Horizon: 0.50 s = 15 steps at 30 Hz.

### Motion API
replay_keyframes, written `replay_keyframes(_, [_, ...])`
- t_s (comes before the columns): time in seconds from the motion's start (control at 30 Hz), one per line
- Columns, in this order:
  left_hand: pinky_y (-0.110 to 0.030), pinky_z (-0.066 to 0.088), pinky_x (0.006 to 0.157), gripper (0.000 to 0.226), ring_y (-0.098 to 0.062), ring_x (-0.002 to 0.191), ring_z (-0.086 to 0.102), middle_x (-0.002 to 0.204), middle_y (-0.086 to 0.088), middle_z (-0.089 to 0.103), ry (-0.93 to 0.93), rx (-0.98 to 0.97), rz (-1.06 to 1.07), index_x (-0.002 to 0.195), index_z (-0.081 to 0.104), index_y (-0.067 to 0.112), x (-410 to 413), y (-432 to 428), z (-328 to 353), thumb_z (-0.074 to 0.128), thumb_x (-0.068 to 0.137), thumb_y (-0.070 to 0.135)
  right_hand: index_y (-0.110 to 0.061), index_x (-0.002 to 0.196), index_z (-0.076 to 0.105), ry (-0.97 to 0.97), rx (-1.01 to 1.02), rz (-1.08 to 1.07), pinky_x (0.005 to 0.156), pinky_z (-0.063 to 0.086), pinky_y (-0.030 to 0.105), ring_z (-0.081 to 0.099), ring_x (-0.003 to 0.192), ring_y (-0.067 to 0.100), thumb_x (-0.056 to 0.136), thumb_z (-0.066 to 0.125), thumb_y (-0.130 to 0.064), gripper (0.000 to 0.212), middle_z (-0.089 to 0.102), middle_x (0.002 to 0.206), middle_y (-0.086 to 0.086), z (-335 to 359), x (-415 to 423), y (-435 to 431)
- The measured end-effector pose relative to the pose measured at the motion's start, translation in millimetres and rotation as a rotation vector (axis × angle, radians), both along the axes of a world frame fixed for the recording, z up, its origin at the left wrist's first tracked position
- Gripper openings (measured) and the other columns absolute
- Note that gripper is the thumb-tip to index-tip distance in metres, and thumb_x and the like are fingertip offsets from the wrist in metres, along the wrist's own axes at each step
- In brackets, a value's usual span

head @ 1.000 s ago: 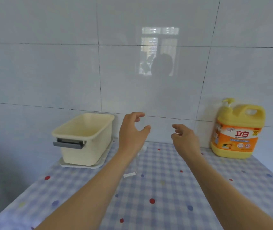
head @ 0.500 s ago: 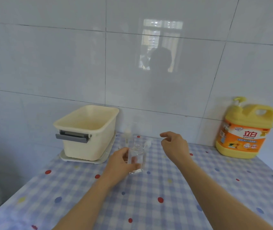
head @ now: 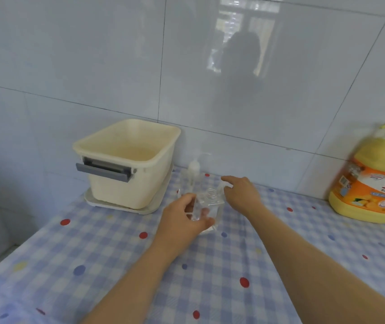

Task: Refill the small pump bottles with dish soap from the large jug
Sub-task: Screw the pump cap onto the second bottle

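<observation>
At a desk (head: 116, 265) spread with a blue-checked, dotted cloth, a person's left hand (head: 182, 220) held a small clear pump bottle (head: 208, 208) upright near the middle. The grip was closed round the bottle's near side, thumb and fingers wrapping its square, see-through body. The right hand (head: 243, 195) hovered at the bottle's white pump head (head: 220, 186), fingers loosely extended. Whether that grip had closed on the pump could not be told.

A second pump bottle (head: 192, 170), also clear with a white top, stood just behind, close to the glossy tiled wall (head: 93, 66). The large yellow dish-soap jug (head: 371, 185), with an orange label and a moulded handle, sat well apart at the far right, untouched.

The bottle looked empty, so probably light, stiff and smooth. It would likely tip or slide easily, so holding the body while turning the pump collar seemed the sound hold. The full jug would probably be heavy and best lifted by its handle.

At far left a cream plastic tub (head: 126, 164) with a grey handle rested on a pale tray (head: 121, 208).
</observation>
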State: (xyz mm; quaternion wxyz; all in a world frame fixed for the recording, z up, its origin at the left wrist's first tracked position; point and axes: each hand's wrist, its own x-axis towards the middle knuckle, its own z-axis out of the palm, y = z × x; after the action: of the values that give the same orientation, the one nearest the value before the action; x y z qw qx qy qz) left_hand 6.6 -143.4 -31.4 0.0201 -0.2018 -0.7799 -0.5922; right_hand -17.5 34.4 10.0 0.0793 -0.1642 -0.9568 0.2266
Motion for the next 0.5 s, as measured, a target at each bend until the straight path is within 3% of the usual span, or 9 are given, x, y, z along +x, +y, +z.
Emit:
replay_keyframes(0.13, [-0.026, 0.056, 0.08, 0.023, -0.012, 0.088, 0.067, 0.092, 0.008, 0.071, 0.013, -0.004, 0.007, 0.093, 0.065, 0.023, -0.6, 0.2, -0.5, 0.081, 0.076, 0.025, -0.023, 0.135, 0.055, -0.05, 0.057, 0.033, 0.104, 0.037, 0.035, 0.047, 0.126, 0.03, 0.1, 0.041, -0.027, 0.038, 0.05, 0.139, 0.014, -5.7, -10.4, -1.5])
replay_keyframes(0.23, [-0.031, 0.057, 0.085, 0.028, -0.013, 0.092, 0.067, 0.096, 0.006, 0.071, -0.002, -0.017, 0.012, 0.098, 0.065, 0.022, -0.4, 1.8, -0.9, 0.081, 0.075, 0.026, -0.022, 0.12, 0.06, -0.013, 0.027, -0.039, 0.09, 0.043, 0.035, 0.054, 0.111, 0.029, 0.096, 0.049, -0.034, 0.029, 0.055, 0.124, 0.013, -9.3, -11.1, -1.2])
replay_keyframes(0.37, [-0.034, 0.057, 0.088, 0.03, -0.009, 0.096, 0.067, 0.099, 0.011, 0.071, -0.003, -0.024, 0.003, 0.102, 0.064, 0.026, 0.8, 0.9, -0.6, 0.08, 0.077, 0.027, -0.023, 0.098, 0.052, -0.001, -0.005, -0.111, 0.069, 0.041, 0.03, 0.055, 0.088, 0.023, 0.088, 0.059, -0.032, 0.014, 0.056, 0.105, 0.005, -10.6, -5.8, -1.5])
replay_keyframes(0.5, [-0.033, 0.055, 0.09, 0.032, -0.01, 0.098, 0.066, 0.1, 0.011, 0.071, -0.011, -0.044, 0.0, 0.101, 0.062, 0.029, 2.5, 0.2, 0.6, 0.081, 0.075, 0.031, -0.018, 0.098, 0.054, 0.122, -0.237, -0.208, 0.063, 0.04, 0.028, 0.054, 0.078, 0.019, 0.082, 0.065, -0.024, 0.02, 0.057, 0.086, 0.001, -12.2, 9.8, 11.2])
